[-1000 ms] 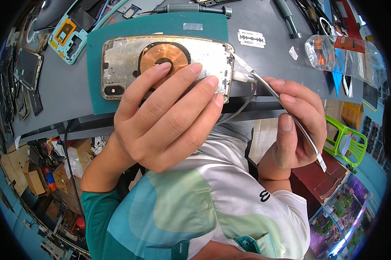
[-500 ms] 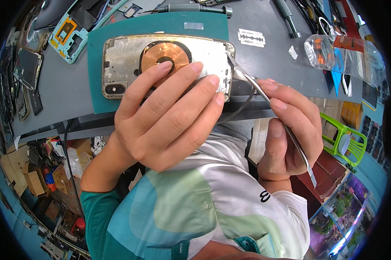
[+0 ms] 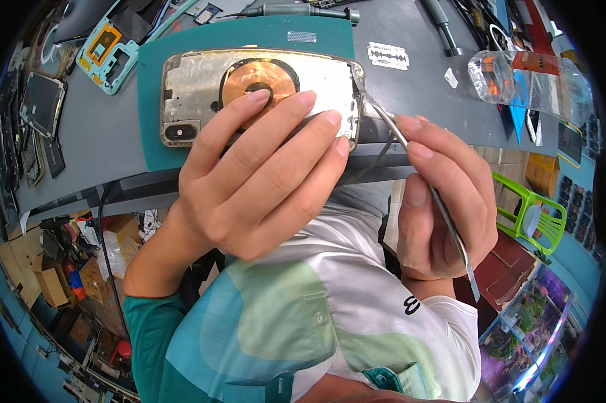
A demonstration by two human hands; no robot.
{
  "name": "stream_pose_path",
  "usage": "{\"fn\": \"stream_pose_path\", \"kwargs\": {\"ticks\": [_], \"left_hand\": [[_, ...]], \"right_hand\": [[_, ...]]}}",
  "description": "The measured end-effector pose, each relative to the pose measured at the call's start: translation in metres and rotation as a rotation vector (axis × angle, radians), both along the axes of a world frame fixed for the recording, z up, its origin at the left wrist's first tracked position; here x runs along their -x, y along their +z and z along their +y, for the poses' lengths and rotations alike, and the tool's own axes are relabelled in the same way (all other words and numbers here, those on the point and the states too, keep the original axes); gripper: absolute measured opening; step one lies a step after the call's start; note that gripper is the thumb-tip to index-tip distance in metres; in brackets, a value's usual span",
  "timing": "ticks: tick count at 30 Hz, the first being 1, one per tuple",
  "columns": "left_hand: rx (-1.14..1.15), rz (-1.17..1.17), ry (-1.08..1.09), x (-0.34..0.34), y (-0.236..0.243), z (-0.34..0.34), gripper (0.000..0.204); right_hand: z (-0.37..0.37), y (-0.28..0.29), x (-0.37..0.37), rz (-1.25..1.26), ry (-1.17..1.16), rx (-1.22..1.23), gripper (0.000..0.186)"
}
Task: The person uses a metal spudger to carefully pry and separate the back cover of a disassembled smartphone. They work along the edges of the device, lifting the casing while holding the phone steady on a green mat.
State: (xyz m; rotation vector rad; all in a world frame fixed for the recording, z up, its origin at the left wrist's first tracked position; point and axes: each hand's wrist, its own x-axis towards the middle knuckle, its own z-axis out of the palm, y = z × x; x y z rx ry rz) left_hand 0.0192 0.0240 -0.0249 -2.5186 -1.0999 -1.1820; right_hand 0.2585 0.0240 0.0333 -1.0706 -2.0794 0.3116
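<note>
A phone (image 3: pixel 192 94) with its back cover off lies sideways, showing a silvery inside, a round copper charging coil (image 3: pixel 239 82) and a camera opening at its left end. My left hand (image 3: pixel 262 168) lies across its near side, fingers stretched over the coil and the silvery area, holding the phone; the thumb is hidden. A slim metal pry tool (image 3: pixel 444 211) with flat blade ends is pinched in my right hand (image 3: pixel 447 195). Its far blade touches the phone's right end, close to the frame edge. Under the phone is a green mat (image 3: pixel 152 80).
A razor blade (image 3: pixel 388 56) lies right of the mat, and a clear plastic bottle (image 3: pixel 551 77) lies farther right. Screwdrivers (image 3: pixel 296 11) rest along the back. Phone parts (image 3: pixel 42 107) crowd the left side. A green chair (image 3: pixel 531 211) stands beyond the desk's right.
The pry tool's far blade stays at the phone's right end while its rear end has swung slightly left and down. The phone's far edge sits slightly higher in view. My left hand keeps its place.
</note>
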Motion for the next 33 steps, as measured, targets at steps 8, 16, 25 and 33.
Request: {"fn": "stream_pose_path", "kwargs": {"ticks": [8, 16, 25, 33], "left_hand": [[-0.021, -0.005, -0.003, 0.001, -0.002, 0.001, 0.035], [-0.041, -0.035, 0.002, -0.001, -0.004, 0.003, 0.029], [-0.049, -0.026, -0.003, 0.0, -0.003, 0.003, 0.025], [-0.07, -0.061, 0.009, -0.004, -0.006, 0.003, 0.024]], "right_hand": [[0.002, 0.008, 0.005, -0.061, 0.009, -0.029, 0.023], [-0.003, 0.011, 0.012, -0.127, 0.035, -0.06, 0.037], [-0.014, 0.007, 0.02, -0.205, 0.011, -0.059, 0.04], [-0.013, 0.01, 0.015, -0.151, 0.018, -0.039, 0.037]]}}
